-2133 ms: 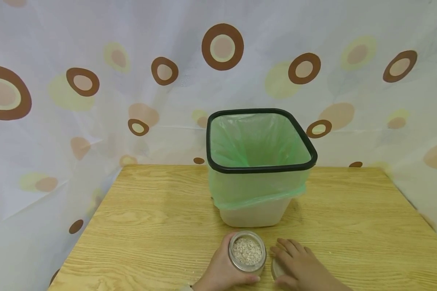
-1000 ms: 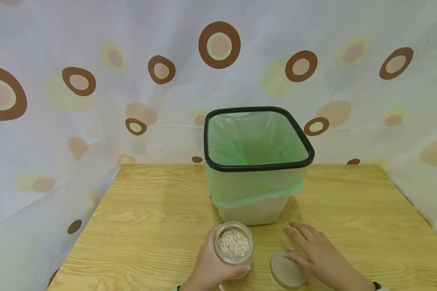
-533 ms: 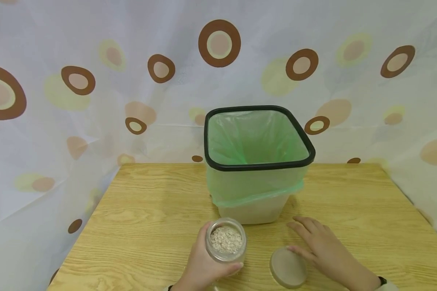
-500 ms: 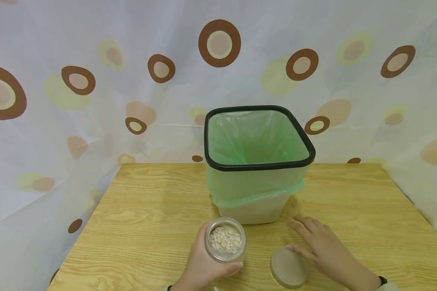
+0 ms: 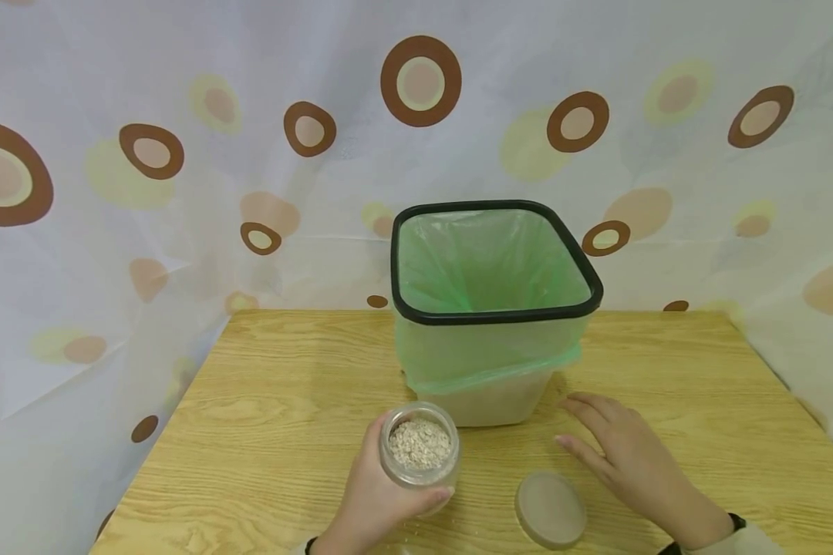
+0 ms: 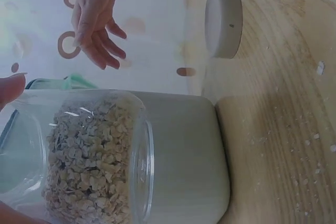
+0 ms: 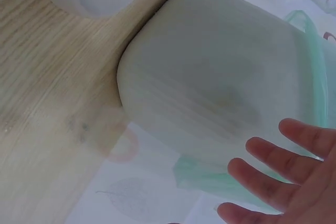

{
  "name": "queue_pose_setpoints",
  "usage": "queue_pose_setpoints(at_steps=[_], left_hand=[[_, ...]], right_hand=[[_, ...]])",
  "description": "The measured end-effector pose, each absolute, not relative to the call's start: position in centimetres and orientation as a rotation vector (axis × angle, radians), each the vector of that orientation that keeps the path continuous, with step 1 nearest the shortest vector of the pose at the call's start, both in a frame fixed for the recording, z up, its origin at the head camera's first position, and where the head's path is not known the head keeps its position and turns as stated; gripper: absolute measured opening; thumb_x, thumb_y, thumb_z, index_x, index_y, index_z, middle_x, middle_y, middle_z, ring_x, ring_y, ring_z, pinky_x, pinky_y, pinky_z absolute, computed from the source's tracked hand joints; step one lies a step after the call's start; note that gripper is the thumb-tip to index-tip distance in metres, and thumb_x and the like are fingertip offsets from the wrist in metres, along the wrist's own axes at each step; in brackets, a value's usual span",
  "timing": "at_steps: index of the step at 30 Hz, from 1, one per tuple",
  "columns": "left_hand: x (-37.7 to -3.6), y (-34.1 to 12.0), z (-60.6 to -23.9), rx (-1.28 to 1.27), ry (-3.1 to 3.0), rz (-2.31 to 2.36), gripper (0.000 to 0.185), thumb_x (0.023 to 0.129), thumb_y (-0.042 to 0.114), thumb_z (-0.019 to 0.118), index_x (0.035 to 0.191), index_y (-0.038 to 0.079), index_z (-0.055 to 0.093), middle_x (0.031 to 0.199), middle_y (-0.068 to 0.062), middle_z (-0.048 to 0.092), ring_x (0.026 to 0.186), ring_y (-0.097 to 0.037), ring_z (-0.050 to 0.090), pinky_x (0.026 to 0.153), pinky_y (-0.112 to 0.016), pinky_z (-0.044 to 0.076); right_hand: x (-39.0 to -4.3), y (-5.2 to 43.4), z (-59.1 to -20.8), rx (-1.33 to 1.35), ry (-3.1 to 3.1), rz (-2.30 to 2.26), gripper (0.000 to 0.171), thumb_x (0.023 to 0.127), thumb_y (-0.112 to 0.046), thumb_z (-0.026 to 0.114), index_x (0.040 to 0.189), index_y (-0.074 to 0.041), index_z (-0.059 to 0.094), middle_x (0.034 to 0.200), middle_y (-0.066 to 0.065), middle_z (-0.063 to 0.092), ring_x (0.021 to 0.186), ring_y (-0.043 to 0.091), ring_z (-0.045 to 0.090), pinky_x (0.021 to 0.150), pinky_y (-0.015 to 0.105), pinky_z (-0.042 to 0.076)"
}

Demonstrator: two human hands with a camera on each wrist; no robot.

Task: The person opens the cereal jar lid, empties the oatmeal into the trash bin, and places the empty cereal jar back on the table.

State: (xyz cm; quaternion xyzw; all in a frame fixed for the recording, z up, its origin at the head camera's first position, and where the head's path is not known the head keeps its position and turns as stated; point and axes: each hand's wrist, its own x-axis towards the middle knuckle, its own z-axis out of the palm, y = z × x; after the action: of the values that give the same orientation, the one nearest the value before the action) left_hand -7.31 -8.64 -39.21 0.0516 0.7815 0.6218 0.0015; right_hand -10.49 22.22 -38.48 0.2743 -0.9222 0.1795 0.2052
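Left hand [image 5: 375, 493], low in the centre of the head view, grasps a clear, round-mouthed jar [image 5: 419, 479] with its thumb and fingers wrapped about the sides. Pale dry flakes [image 5: 419, 445], oats by their look, fill part of the jar. In the head view the jar has shifted up and to the left over the last two seconds, and the left wrist view shows its base off the tabletop. Right hand [image 5: 621, 456], at the lower right of the frame, has come away from the flat, round beige lid [image 5: 551, 510]; it holds nothing, its fingers extended. That lid now lies alone on the yellow wood-grain table [image 5: 305, 408], just below and left of the hand. I judge that uncovering the jar is finished and the lid set aside, leaving the right hand free while the flakes remain inside. Farther out, right of centre, stands a whitish square bin [image 5: 500, 407] with a black rim [image 5: 496, 317] and a green plastic liner [image 5: 486, 362]. Small pale crumbs [image 6: 320, 68] dot the table at the right of the left wrist view.
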Motion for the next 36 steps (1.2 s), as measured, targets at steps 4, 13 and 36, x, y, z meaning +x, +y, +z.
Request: queue_pose_setpoints(at_steps=[4,13,36], left_hand=[[-7.5,-8.8,-38.6,0.151,2.477,1.972,0.098,0.057,0.020,0.094,0.138,0.005,0.040,0.129,-0.013,0.051,0.117,-0.032,0.051,0.092,-0.046,0.047],[-7.9,-9.5,-37.6,0.160,2.546,1.974,0.098,0.056,0.021,0.095,0.137,0.005,0.042,0.129,-0.013,0.052,0.117,-0.032,0.052,0.092,-0.046,0.048],[-8.3,-10.2,-36.2,0.183,2.587,2.014,0.100,0.056,0.019,0.095,0.138,0.001,0.042,0.129,-0.011,0.053,0.115,-0.028,0.053,0.095,-0.046,0.043]], right_hand=[[-10.6,22.2,-37.9,0.748,-2.538,0.552,0.039,0.094,-0.031,0.064,0.116,0.001,0.063,0.114,0.019,0.064,0.102,0.041,0.061,0.079,0.060,0.047],[-11.2,22.2,-36.1,0.653,-2.549,0.647,0.036,0.096,-0.023,0.062,0.119,0.005,0.060,0.115,0.023,0.063,0.105,0.044,0.059,0.085,0.059,0.045],[-13.3,21.4,-31.8,0.569,-2.323,0.859,0.047,0.103,-0.017,0.047,0.143,0.006,0.036,0.133,0.031,0.045,0.114,0.047,0.044,0.086,0.062,0.035]])
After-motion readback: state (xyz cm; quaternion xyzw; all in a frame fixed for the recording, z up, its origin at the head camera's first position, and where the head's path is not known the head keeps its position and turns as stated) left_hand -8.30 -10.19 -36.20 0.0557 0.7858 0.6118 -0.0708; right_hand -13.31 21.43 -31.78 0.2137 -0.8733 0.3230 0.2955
